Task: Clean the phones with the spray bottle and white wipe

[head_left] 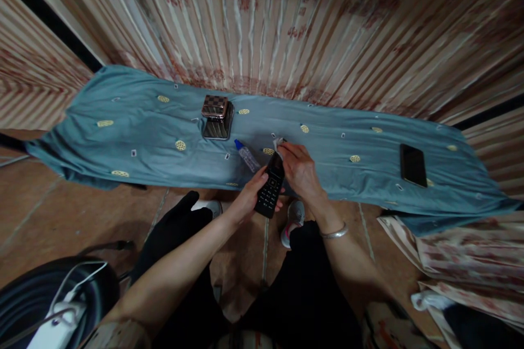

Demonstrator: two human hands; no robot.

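Note:
My left hand (249, 194) is wrapped round a black keypad phone (269, 192), its keys facing up and its top end pointing away from me. The thumb lies along the phone's left edge. At the top end, my right hand (300, 168) pinches a crumpled white tissue (279, 143) against the phone's screen area, which the fingers partly cover. Just left of the phone, a small clear bottle (247, 156) with a blue cap lies on the blue cloth (196, 166), its lower end close to my left hand.
A shiny box with a checkered top (215, 112) stands at the cloth's back left. Toward the right end lies a dark smartphone (413, 166). Pleated curtains (262, 27) hang behind. On the floor at lower left are a black coil (24, 294) and a white power strip (57, 330).

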